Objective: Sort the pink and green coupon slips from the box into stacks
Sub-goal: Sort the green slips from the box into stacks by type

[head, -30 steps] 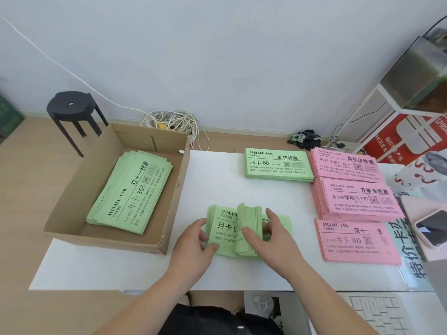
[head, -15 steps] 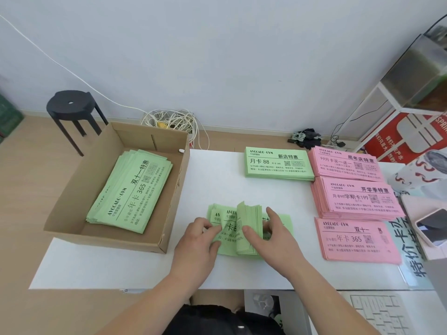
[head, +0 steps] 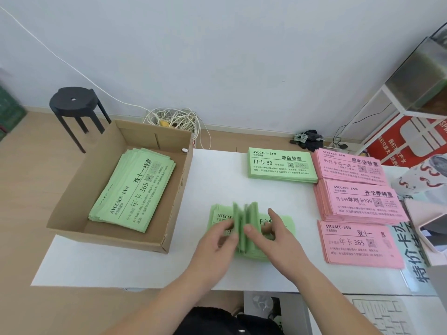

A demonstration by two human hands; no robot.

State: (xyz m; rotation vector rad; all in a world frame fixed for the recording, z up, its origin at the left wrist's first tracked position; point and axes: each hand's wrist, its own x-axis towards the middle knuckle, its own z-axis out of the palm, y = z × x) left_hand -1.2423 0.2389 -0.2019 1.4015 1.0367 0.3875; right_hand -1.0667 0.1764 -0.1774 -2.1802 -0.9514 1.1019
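A pile of green coupon slips lies on the white table in front of me, and part of it stands on edge as a bundle. My left hand touches the bundle's left side with bent, blurred fingers. My right hand holds its right side, thumb in front. The cardboard box at the left holds more green slips. A sorted green stack sits at the back, with three pink stacks to the right.
A black stool and a coil of white cable are on the floor behind the table. At the right edge are a white shelf frame, a patterned cup and a phone on a pink item.
My left hand has slid right across the lying slips up against the standing bundle. The bundle has straightened a little between both hands. My right hand has barely moved.
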